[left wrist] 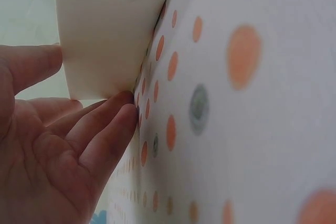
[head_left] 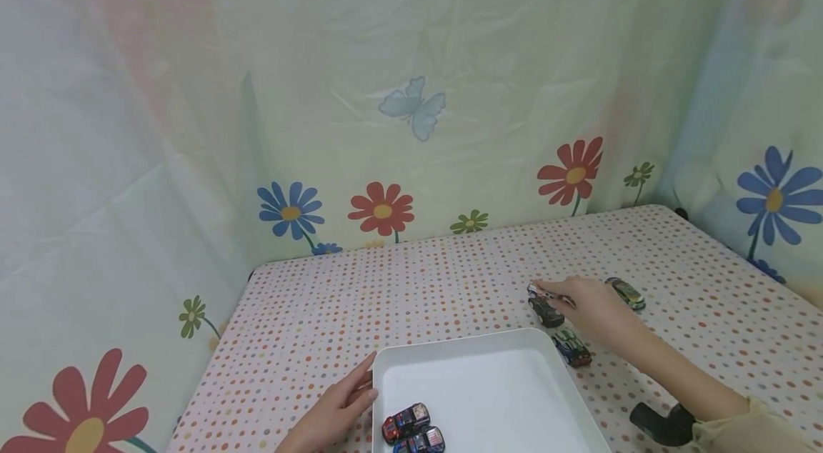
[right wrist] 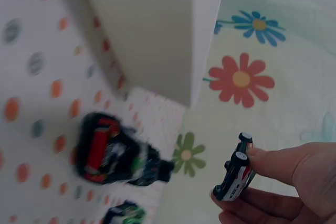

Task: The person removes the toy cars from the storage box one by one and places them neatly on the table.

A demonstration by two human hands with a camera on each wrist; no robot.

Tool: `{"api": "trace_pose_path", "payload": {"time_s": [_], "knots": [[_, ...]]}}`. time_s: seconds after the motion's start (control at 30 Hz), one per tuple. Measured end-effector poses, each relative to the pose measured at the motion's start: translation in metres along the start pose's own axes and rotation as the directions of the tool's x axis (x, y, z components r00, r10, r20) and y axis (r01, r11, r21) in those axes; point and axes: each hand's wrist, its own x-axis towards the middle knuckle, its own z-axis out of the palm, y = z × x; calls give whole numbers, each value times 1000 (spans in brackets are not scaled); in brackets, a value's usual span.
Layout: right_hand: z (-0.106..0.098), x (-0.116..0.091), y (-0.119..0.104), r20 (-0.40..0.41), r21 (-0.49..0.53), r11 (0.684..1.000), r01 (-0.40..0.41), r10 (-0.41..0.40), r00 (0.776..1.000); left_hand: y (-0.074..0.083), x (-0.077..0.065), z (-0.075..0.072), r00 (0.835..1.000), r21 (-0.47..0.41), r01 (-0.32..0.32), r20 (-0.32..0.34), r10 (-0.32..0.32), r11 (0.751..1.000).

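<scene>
In the head view, my right hand (head_left: 591,306) pinches a small toy car above the table. The right wrist view shows this white, red and black toy car (right wrist: 236,174) between thumb and fingers. Just below it on the table is a dark toy car (head_left: 546,311). A green and black toy car (head_left: 571,347) lies beside the tray's right wall. My left hand (head_left: 337,406) rests against the left side of a white tray (head_left: 476,385); its fingers (left wrist: 102,135) touch the tray's outer wall. A red-and-blue toy car (head_left: 405,422) and a blue toy car (head_left: 421,441) lie inside the tray.
A green and yellow toy car (head_left: 625,294) is on the table past my right hand. A black object (head_left: 662,424) shows by the right forearm. The dotted tablecloth (head_left: 334,310) ends at a flowered curtain (head_left: 489,153) behind.
</scene>
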Motion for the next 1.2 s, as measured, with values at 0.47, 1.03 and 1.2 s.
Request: {"api": "trace_pose_path", "payload": {"time_s": [0.47,1.03,1.2], "knots": [[4,-45,29,-58,-188,977,-102,92,994,1,1,-1,1000,42,-12,1,12,999],[16,-51,42,54,-256,952,-166,185,981,-1,2,0,1000,34,-12,6,12,999],[17,-52,42,79,-272,952,-144,171,982,0,2,-1,1000,36,-22,13,22,999]]}}
